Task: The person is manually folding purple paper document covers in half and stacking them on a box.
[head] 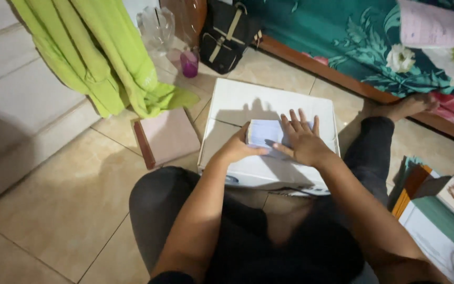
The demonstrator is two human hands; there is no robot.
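Observation:
A white cardboard box [248, 102] lies on the tiled floor in front of my crossed legs. On its lid rests a small pale stack of papers or cards [265, 130]. My left hand [236, 149] grips the stack's left edge, thumb along its near side. My right hand [303, 141] lies flat on top of the stack with fingers spread, pressing it down on the box.
A pink book with a brown spine [165, 137] lies left of the box. Green cloth [101, 52] hangs at the back left beside a purple cup [189, 63], a glass vase [156, 26] and a black bag [226, 34]. Several books [437, 210] lie at right; a floral bed [374, 42] behind.

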